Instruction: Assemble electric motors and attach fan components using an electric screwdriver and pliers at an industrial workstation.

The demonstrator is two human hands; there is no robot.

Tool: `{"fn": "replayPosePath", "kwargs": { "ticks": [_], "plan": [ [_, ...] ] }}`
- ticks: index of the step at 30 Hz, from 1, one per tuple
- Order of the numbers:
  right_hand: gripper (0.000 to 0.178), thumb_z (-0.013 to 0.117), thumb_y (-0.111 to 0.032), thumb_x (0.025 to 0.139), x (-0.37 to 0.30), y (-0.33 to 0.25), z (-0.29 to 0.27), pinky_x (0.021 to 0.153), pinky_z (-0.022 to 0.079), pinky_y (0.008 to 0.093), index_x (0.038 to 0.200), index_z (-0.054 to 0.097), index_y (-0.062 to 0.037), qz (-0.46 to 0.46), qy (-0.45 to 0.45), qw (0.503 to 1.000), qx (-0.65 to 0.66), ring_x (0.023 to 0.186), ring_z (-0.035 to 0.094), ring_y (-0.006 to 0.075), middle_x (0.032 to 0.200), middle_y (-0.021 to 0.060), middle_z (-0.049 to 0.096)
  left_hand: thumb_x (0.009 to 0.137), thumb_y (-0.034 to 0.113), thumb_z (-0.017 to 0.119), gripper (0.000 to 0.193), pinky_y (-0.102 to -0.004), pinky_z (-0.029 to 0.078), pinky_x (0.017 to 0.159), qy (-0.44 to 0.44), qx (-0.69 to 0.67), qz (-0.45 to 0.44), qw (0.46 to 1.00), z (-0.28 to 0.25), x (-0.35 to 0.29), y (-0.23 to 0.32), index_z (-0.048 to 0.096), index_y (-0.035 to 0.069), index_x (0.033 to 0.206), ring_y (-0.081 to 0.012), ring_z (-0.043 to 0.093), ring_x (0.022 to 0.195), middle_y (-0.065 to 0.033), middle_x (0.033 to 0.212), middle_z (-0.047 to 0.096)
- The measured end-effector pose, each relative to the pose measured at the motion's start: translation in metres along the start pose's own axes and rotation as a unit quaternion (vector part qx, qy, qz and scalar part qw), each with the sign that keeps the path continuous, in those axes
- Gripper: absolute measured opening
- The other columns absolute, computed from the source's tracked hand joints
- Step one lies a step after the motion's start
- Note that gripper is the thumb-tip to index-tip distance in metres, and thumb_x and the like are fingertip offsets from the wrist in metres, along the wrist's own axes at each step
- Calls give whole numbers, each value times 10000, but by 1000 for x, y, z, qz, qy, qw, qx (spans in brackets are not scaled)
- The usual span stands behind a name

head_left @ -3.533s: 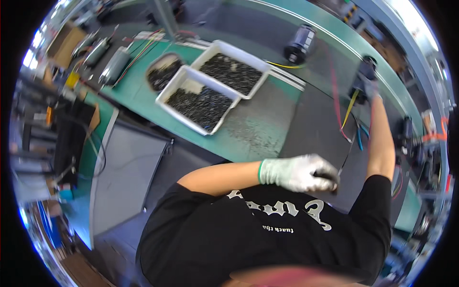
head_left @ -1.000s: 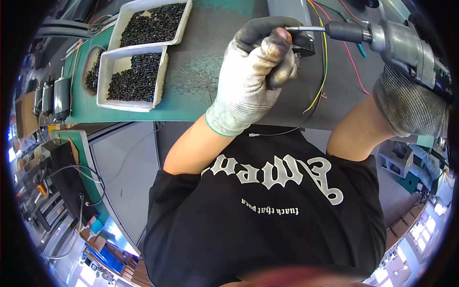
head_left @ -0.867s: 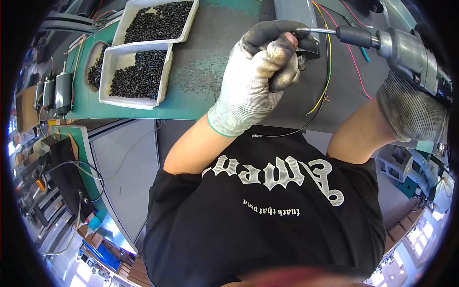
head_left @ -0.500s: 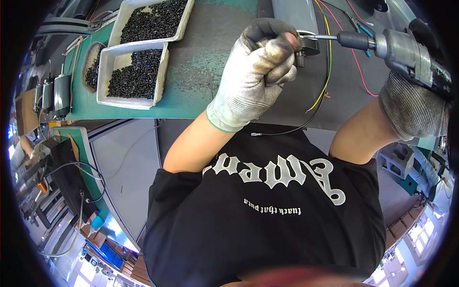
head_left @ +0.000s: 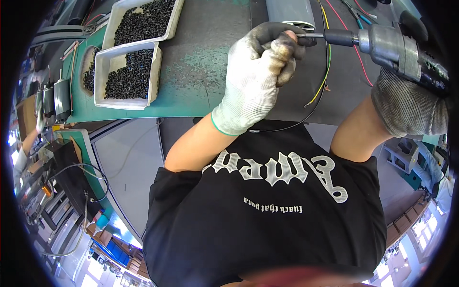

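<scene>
My left hand [head_left: 258, 71], in a white knit glove with dirty grey fingertips, is closed in a pinch at the end of a driver bit [head_left: 313, 35]. Whatever lies between its fingers is hidden. My right hand [head_left: 406, 107], in a grey glove, grips a power screwdriver [head_left: 394, 50] with a metal head and dark body. Its bit points left into my left fingertips. Just behind that pinch lies a grey cylindrical housing [head_left: 290, 12], its near end partly covered by my fingers.
Two white trays, one at the back [head_left: 109, 31] and one nearer [head_left: 100, 79], hold many small black screws. Yellow-green [head_left: 327, 71], red [head_left: 356, 52] and black wires cross the bench [head_left: 191, 76]. Blue-handled pliers [head_left: 363, 20] lie behind the screwdriver. Dark cylinders [head_left: 61, 95] stand at left, near another person's hand [head_left: 40, 122].
The screwdriver has shifted slightly left, its bit further into my left fingers. The view has moved a little, and another person's hand has come to the cylinders at left.
</scene>
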State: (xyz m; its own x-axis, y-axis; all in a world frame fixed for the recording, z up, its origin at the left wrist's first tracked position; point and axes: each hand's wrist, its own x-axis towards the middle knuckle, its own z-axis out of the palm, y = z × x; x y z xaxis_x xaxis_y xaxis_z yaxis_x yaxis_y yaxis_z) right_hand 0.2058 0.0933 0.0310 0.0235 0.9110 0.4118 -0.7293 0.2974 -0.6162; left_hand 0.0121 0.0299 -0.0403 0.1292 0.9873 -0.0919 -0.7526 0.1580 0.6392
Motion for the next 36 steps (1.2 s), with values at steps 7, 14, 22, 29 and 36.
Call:
{"fn": "replayPosePath", "kwargs": {
  "ticks": [7, 14, 22, 29, 36],
  "plan": [
    [258, 537, -167, 847, -9, -16, -30, 816, 444, 411, 927, 536, 78, 33, 23, 999, -4, 959, 464, 293, 1005, 187, 507, 969, 333, 542, 306, -202, 294, 449, -120, -120, -250, 953, -16, -13, -14, 535, 34, 906, -44, 284, 418, -27, 730, 517],
    [243, 534, -147, 845, -7, -9, -42, 801, 437, 401, 925, 526, 83, 46, 42, 998, -11, 955, 443, 288, 1010, 193, 489, 993, 267, 507, 242, -226, 344, 505, 185, -144, -238, 943, -8, 7, -51, 567, 36, 946, -68, 371, 525, -16, 688, 515],
    [288, 515, -163, 867, -5, 4, -51, 846, 459, 466, 986, 542, 98, 43, 24, 999, -5, 994, 502, 341, 1036, 211, 520, 994, 157, 480, 191, -210, 416, 583, 28, -343, -207, 916, -32, 7, -60, 548, -12, 1052, -74, 478, 596, -61, 873, 573],
    [355, 491, -195, 894, -2, 26, -35, 918, 474, 541, 1058, 561, 112, 21, 40, 998, -53, 1051, 566, 395, 1064, 229, 559, 975, 82, 484, 170, -259, 500, 676, 148, 27, -173, 973, -9, 8, -44, 527, -33, 1092, -123, 595, 723, -79, 921, 598],
    [378, 476, -212, 906, -8, 44, -3, 966, 451, 550, 1084, 562, 110, -29, 160, 967, -197, 1089, 558, 390, 1075, 230, 563, 924, 54, 571, 196, -306, 547, 769, 101, -129, -154, 974, -22, 7, -46, 512, -45, 1083, -160, 626, 879, -99, 973, 611]
  ]
}}
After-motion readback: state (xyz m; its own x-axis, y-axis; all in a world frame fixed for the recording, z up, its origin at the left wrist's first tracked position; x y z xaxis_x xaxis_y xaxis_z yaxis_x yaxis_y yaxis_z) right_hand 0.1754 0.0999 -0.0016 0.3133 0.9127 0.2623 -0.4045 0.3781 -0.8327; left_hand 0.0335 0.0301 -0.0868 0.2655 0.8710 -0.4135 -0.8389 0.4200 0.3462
